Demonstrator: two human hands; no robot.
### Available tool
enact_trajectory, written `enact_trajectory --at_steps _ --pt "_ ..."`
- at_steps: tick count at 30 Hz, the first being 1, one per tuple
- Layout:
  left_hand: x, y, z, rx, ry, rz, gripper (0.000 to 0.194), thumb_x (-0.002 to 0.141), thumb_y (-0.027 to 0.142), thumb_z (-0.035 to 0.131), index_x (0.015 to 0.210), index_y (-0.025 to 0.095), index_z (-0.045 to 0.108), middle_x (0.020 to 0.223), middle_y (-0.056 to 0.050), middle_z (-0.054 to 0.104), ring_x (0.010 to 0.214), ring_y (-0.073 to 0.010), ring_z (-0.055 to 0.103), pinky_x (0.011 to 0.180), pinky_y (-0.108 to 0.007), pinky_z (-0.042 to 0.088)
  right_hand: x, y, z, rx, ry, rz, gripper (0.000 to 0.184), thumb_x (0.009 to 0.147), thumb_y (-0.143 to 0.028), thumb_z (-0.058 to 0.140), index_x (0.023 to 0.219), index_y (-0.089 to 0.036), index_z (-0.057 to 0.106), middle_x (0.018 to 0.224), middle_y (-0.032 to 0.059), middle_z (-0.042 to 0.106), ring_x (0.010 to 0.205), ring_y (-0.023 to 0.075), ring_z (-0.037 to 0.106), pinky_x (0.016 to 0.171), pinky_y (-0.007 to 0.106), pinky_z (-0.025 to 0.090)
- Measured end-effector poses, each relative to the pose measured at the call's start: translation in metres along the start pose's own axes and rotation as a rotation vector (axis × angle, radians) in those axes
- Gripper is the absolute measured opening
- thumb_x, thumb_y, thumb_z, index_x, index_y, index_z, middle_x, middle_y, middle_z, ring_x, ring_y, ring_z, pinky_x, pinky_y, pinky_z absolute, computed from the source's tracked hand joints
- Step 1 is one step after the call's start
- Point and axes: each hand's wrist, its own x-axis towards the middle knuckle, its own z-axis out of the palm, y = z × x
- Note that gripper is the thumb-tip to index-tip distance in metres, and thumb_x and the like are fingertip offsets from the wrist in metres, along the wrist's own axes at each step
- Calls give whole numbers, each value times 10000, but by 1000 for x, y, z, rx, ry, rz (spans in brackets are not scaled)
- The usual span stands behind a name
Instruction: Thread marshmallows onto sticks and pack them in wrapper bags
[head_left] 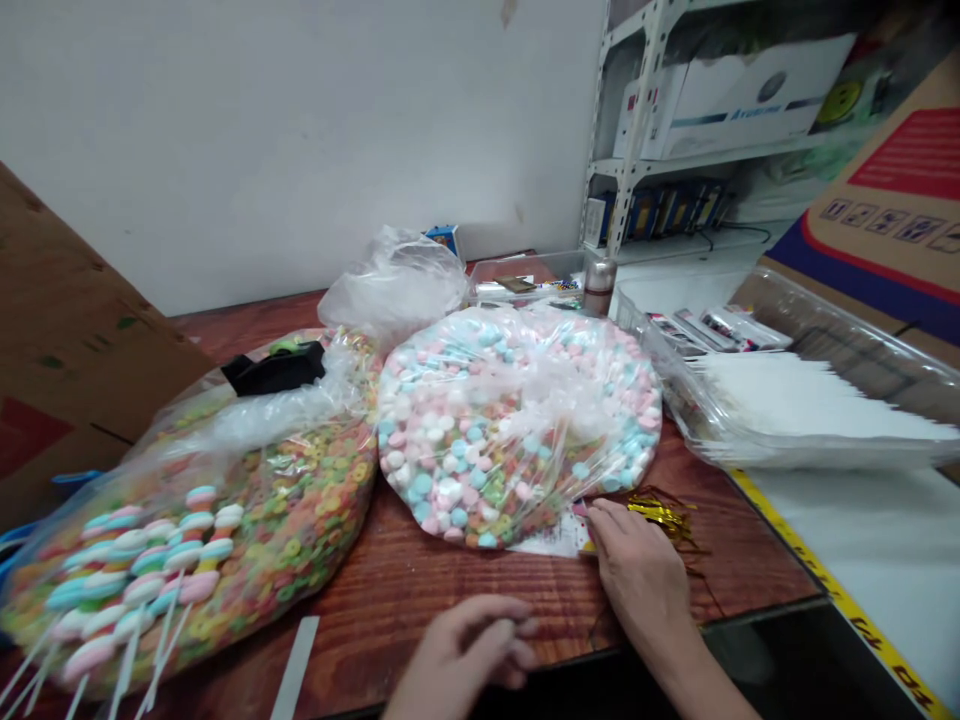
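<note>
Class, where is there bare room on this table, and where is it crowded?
The wooden table shows bare between the pastel marshmallow bag and the cereal bag, above the left hand. More lies right of the right hand and gold tinsel, below the clear tray. The back is crowded with bags and tray.

I'm losing the left hand (465,650) at the wrist along the bottom edge, and the forearm behind the right hand (637,570) is running out of frame too. Those right fingertips are hiding part of the paper slip (547,538), and the clear bag of pastel marshmallows (517,430) is covering the rest, so I'm not reading it. The gold strands (660,515) are blurring together, and the printed carton (885,200) is getting cut off at the right edge.
</note>
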Motion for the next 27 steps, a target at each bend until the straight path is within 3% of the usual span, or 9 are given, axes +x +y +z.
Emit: enact_trajectory --at_steps 3,6,10,14,19,22,27 --pt "33 -6 63 -302 -440 -206 385 676 402 797 933 124 727 980 -176 712 804 -219 691 721 -317 517 -8 4 -17 145 89 -22 265 959 -183 437 1106 -191 656 1118 92 718 997 258 655 869 385 461" --pt "53 -10 104 -670 -577 -168 342 773 418 711 995 157 715 1113 -143 677 985 -226 647 863 -340 485 -16 11 -46 457 67 84 256 961 -299 447 1091 -230 657 1045 65 742 919 222 698 801 305 530" --pt "64 -3 117 -884 -394 -33 151 759 221 743 901 176 718 1003 -65 700 946 -178 629 906 -324 466 -19 20 -71 755 16 333 253 906 -398 553 1073 -246 667 1030 57 744 871 216 707 745 249 562" --pt "59 7 111 -761 -193 158 118 711 200 778 782 170 689 789 -24 665 780 -152 606 777 -293 491 -13 11 -62 1044 36 482 300 826 -433 663 1032 -214 662 963 70 738 871 222 692 756 255 560" --pt "50 9 98 -495 16 329 248 630 278 833 809 155 713 759 -40 686 753 -171 607 724 -277 487 -11 -12 -49 1012 -84 432 269 851 -460 619 860 -196 668 807 37 692 765 199 639 711 244 511" --pt "50 7 90 -411 78 329 242 626 297 841 730 142 687 675 -16 655 652 -130 571 620 -232 467 -13 -23 -48 963 -132 359 306 886 -475 559 785 -201 650 717 17 633 702 189 592 652 237 476" --pt "56 8 79 -647 90 189 367 583 368 870 723 140 618 575 39 556 479 -50 428 431 -167 335 -15 -35 -51 866 -104 305 429 949 -507 416 741 -209 646 650 18 604 604 172 549 570 246 422"
